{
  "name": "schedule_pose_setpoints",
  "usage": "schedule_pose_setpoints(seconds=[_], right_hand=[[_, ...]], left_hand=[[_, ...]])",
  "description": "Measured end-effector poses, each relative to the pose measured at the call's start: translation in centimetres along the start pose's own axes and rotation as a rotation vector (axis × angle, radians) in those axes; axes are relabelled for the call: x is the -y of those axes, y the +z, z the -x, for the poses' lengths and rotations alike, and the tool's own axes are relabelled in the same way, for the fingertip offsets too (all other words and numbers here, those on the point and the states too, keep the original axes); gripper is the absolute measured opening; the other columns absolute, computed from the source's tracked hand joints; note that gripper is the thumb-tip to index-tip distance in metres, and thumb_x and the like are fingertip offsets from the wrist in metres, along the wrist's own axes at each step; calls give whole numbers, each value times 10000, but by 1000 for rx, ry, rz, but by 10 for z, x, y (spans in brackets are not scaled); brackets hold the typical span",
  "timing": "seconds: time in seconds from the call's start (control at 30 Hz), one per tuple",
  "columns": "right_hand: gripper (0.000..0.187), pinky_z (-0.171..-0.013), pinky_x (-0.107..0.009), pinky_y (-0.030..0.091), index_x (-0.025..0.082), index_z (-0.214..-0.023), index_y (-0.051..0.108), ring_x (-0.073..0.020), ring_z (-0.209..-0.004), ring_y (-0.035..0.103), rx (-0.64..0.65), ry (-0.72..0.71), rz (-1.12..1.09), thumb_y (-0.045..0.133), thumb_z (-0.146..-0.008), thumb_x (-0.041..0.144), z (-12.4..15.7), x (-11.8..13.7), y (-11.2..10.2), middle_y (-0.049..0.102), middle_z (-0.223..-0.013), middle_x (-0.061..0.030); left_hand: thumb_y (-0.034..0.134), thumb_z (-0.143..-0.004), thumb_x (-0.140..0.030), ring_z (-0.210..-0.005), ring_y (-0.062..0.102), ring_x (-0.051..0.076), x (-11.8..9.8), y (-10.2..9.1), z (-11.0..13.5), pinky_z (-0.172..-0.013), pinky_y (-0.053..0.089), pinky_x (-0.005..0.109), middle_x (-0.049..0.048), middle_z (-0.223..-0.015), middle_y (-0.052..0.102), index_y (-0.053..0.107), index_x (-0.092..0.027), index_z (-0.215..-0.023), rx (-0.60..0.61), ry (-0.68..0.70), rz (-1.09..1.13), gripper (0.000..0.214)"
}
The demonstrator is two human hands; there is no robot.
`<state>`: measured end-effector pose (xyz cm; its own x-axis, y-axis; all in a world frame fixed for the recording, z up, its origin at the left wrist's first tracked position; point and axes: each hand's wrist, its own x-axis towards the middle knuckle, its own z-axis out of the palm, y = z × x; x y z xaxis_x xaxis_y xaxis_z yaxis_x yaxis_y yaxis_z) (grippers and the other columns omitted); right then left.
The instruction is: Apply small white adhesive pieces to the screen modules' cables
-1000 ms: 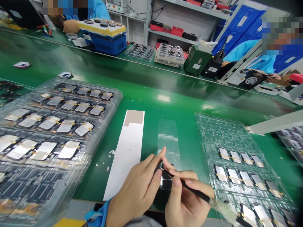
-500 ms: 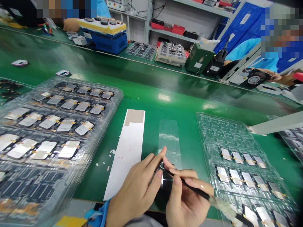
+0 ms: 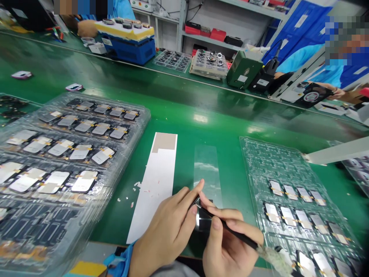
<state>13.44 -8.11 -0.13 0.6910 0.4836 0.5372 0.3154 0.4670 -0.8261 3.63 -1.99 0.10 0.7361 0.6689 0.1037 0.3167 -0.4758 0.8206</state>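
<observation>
Left hand (image 3: pixel 164 227) half-closed, fingertips pinching a small glossy black panel (image 3: pixel 203 221) over the green table (image 3: pixel 227 184); right hand (image 3: pixel 227 242) closed on a slim black pen-shaped tool (image 3: pixel 230 227), tip at the panel's edge; both barely shifted since the last look.

Brightness: bright, even indoor light across the scene.
Source: overhead, judging by white glare patches on the glossy green workbench mat (image 3: pixel 200 118).
Glare: pale sheen across the clear plastic blister tray (image 3: pixel 135 115).
Shadows: soft, dark only beneath the person's right hand (image 3: pixel 230 246).
Distortion: wide-angle bowing bends the far bench edge; corners darken.
Blur: coarse pixelated mosaic patch (image 3: pixel 346 40) at top right; near tray edges slightly soft.
</observation>
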Motion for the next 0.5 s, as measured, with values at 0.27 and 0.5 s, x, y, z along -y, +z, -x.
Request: schedule_pose_setpoints(seconds=[0.27,0.5], right_hand=[[226,-750,-388,666,219,-982,483,-160,-790,716,29,6,18,535,-907,12,0,-1,0,665,-843,-21],[224,-784,-415,665,216,-985,483,-166,-803,718,16,16,1,544,-906,16,0,-1,-2,665,-838,-18]], left_hand=[[280,-1043,-265,-1246,549,250,0,-1,2,-987,510,434,78,-1449,518,243,-307,-1545,11,1,29,506],[292,-1046,-281,-1072,629,233,0,-1,0,-886,550,397,81,-1223,624,267,-319,-1535,15,-9,24,491]])
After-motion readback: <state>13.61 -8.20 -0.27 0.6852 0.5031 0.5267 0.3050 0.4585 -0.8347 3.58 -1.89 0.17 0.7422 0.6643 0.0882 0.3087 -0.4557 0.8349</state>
